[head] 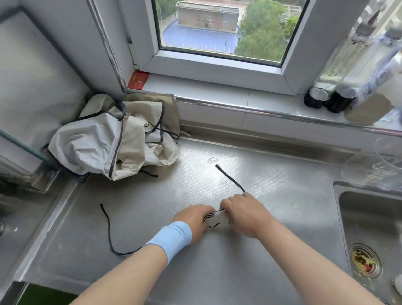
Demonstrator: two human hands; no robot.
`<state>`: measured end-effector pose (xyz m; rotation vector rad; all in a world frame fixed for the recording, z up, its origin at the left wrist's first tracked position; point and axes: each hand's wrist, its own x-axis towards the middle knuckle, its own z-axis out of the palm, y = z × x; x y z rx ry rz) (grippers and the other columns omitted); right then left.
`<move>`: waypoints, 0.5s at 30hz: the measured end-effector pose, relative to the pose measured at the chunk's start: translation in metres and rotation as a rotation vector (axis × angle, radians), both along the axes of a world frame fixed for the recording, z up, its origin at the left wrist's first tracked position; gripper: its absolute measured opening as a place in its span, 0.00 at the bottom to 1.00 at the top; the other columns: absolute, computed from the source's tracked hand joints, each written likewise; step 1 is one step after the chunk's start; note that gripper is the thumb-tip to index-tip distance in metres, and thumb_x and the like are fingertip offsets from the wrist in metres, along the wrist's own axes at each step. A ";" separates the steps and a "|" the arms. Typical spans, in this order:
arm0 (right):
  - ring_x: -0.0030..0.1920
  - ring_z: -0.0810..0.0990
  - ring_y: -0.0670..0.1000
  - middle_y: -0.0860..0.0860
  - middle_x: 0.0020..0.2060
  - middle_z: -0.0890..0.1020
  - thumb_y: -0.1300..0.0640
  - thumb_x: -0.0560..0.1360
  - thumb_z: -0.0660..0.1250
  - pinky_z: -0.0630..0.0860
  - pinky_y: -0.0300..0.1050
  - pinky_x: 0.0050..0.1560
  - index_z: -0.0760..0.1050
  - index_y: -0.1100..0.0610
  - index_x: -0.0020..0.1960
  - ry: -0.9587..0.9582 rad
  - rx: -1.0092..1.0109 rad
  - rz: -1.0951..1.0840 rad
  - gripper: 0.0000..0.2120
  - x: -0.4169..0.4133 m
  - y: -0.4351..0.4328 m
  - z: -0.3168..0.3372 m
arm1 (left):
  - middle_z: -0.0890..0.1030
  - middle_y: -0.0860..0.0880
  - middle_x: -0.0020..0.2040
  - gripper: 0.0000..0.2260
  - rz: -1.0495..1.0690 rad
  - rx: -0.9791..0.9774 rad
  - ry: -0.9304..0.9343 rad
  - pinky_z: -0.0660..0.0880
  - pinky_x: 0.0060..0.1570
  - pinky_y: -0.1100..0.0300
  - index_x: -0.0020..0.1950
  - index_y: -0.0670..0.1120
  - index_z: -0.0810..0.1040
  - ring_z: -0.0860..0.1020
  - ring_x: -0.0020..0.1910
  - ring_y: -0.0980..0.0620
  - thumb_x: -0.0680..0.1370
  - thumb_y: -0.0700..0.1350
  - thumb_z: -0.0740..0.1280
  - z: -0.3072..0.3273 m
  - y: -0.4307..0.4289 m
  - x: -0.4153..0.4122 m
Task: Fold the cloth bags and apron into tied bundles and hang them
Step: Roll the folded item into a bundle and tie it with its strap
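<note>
Bundle (215,221) one, cord tails (110,232) two

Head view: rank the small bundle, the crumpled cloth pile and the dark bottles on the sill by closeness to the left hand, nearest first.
1. small bundle: gripped by the left hand itself, mid-counter.
2. crumpled cloth pile: back left corner of the counter.
3. dark bottles: far back right, on the window sill.
</note>
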<state>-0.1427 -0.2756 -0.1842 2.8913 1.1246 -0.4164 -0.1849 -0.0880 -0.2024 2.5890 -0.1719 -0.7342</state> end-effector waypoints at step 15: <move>0.75 0.64 0.62 0.59 0.73 0.68 0.60 0.75 0.50 0.58 0.62 0.73 0.65 0.60 0.74 -0.544 0.114 0.289 0.28 -0.080 0.022 0.061 | 0.75 0.46 0.36 0.05 0.626 -0.942 0.535 0.73 0.36 0.58 0.46 0.44 0.74 0.73 0.33 0.51 0.81 0.39 0.61 0.099 0.035 -0.101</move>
